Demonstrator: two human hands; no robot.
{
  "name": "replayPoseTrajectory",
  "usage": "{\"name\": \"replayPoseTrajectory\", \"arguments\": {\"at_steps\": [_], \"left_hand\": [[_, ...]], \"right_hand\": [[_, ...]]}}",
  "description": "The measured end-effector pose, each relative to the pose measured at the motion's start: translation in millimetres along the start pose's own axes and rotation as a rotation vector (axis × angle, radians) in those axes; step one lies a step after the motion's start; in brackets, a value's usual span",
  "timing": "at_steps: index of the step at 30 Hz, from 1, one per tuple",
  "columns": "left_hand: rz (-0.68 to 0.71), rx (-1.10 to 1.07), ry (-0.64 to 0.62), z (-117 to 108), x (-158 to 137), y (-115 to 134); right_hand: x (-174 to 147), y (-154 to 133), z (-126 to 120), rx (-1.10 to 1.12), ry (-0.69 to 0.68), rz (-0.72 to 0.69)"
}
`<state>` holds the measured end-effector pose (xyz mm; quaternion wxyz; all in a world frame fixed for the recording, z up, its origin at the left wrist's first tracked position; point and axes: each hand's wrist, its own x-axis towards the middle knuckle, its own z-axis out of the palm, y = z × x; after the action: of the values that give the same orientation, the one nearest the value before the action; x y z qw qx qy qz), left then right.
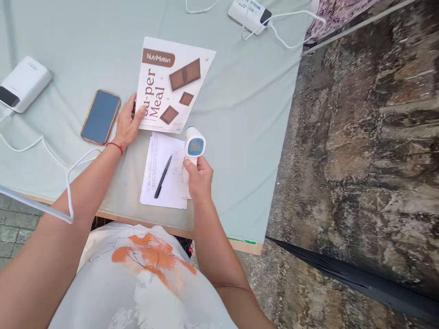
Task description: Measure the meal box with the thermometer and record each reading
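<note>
Left hand (128,123) on a box (194,98), right hand (200,180) around a thermometer (195,145).

The left arm reaches forward, a red cord bracelet (115,147) at its wrist; that hand grips the box's lower left corner, thumb flat on the printed white face with its brown blocks. The right arm bends inward, its hand wrapped round the thermometer's smooth white plastic handle, the blue-rimmed screen turned up, just below the box. Between the forearms, thin paper sheets (171,194) carry a slim black pen (163,177); a brown-edged, rounded phone (100,117) lies left of the left hand on the creased, pale green surface (243,141).
</note>
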<state>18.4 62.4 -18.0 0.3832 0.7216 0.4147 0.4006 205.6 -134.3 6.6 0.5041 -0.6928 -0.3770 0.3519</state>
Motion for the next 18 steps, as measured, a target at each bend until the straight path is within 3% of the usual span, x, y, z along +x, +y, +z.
{"name": "replayPoseTrajectory", "arguments": {"at_steps": [8, 18], "left_hand": [[0.019, 0.111, 0.073, -3.7, -5.3, 6.5], [0.056, 0.094, 0.025, 1.5, -1.9, 7.2]], "right_hand": [[23.2, -22.5, 51.2, 0.166, -0.103, -0.055], [43.1, -7.4, 51.8, 0.123, -0.055, -0.086]]}}
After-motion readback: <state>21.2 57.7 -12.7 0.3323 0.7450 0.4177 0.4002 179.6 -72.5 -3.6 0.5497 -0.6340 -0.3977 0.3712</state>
